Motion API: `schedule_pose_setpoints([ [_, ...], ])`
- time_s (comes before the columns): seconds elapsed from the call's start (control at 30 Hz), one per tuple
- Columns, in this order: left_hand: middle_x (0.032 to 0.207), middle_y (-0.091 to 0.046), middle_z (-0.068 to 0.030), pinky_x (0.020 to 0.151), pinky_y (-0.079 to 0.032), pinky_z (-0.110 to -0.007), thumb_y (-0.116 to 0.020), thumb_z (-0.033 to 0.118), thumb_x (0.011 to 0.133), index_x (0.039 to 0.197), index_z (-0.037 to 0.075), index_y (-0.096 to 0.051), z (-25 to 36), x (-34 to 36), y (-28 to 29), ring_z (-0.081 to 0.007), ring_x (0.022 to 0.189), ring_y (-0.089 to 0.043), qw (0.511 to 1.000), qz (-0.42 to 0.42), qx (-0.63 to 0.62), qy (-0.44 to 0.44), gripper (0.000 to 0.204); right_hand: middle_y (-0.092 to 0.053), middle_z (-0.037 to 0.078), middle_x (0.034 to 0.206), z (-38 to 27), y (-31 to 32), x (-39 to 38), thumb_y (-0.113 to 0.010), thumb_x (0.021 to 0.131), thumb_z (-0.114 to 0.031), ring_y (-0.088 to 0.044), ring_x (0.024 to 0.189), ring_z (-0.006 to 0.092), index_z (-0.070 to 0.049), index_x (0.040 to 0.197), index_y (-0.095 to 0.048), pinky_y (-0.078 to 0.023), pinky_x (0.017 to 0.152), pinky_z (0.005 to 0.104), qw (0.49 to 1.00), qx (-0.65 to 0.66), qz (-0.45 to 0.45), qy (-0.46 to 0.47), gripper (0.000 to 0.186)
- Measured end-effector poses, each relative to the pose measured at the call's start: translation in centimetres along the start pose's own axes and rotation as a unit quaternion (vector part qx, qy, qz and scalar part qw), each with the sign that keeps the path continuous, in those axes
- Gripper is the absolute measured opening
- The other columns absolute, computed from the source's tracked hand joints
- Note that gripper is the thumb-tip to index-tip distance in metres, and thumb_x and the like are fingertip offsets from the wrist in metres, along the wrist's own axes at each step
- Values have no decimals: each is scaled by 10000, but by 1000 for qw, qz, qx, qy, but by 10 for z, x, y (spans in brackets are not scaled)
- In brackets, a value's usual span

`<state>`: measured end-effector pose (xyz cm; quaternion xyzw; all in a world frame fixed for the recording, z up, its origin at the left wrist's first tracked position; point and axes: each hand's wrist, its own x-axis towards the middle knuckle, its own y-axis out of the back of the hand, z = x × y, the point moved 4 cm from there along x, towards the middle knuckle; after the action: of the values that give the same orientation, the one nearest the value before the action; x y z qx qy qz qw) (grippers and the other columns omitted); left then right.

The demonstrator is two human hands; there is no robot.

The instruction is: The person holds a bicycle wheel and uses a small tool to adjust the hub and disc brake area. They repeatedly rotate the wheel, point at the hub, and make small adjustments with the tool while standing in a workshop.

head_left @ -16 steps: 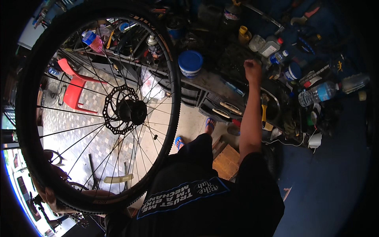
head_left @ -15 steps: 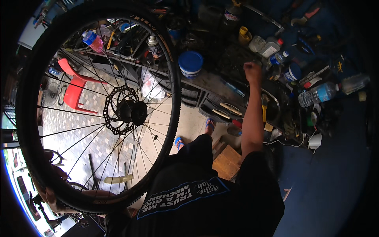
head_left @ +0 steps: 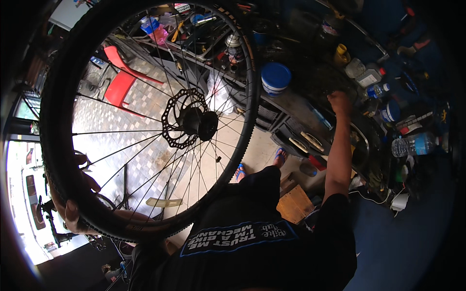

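A bicycle wheel [head_left: 204,125] with a black knobby tyre fills the left half of the view, held up and tilted. A disc brake rotor [head_left: 171,120] sits on its hub. My left hand [head_left: 73,217] grips the tyre at the lower left, thumb on the near side and fingers showing through the spokes. My right hand [head_left: 341,103] is closed over the dark, cluttered workbench [head_left: 298,85]; whatever its fingers hold, if anything, is hidden. To its left stands a white tub with a blue lid [head_left: 275,76].
Bottles, among them a water bottle [head_left: 412,145], and tools crowd the bench's right side. Drawers with pale handles [head_left: 310,140] face me. A red chair [head_left: 120,88] stands on the tiled floor beyond the wheel. A wooden box [head_left: 295,203] lies near my feet.
The whole view has swung, so the wheel, bench and both hands appear farther right. My left hand still holds the wheel, and my right hand remains closed over the bench.
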<state>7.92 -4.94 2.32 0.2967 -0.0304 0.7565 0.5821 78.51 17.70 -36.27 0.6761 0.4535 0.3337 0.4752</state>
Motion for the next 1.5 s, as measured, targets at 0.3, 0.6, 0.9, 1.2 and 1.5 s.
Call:
schedule_pose_setpoints([
  [0.3,1232,-563,-375,516,-509,-241,-657,436,760,1378,-198,-380,2,1,-19,-214,646,-625,999,35,-35,-20,927,-733,184,1024,13,6,0,-717,826,-348,-692,1003,377,-60,1014,-733,-540,835,464,999,8,-16,-32,344],
  [0.6,1195,-579,-371,501,-499,-254,-674,459,744,1338,-201,-406,11,-6,-22,-204,626,-618,997,74,12,-8,927,-613,-22,893,-216,91,-175,-783,879,-131,-514,697,72,-100,994,-704,-450,601,239,833,506,119,190,144],
  [0.9,1186,-577,-380,454,-494,-247,-656,439,774,1347,-202,-411,14,0,-24,-203,590,-620,999,19,-9,-31,894,-653,67,866,-331,70,-243,-813,804,-76,-673,763,234,-64,927,-676,-548,652,339,792,460,69,396,185],
  [1.2,1191,-570,-395,479,-506,-239,-687,403,786,1363,-205,-372,16,-1,-29,-189,619,-635,999,16,-37,-18,896,-664,75,876,-337,73,-245,-802,814,-24,-668,764,206,-38,911,-696,-525,645,314,798,458,53,388,145],
  [1.5,1198,-570,-391,503,-515,-238,-702,399,779,1372,-199,-358,17,-2,-27,-187,633,-633,999,6,-39,-2,909,-581,-79,757,-328,53,-236,-742,906,-71,-420,597,-27,-71,1013,-658,-344,536,179,753,603,-162,208,136],
])
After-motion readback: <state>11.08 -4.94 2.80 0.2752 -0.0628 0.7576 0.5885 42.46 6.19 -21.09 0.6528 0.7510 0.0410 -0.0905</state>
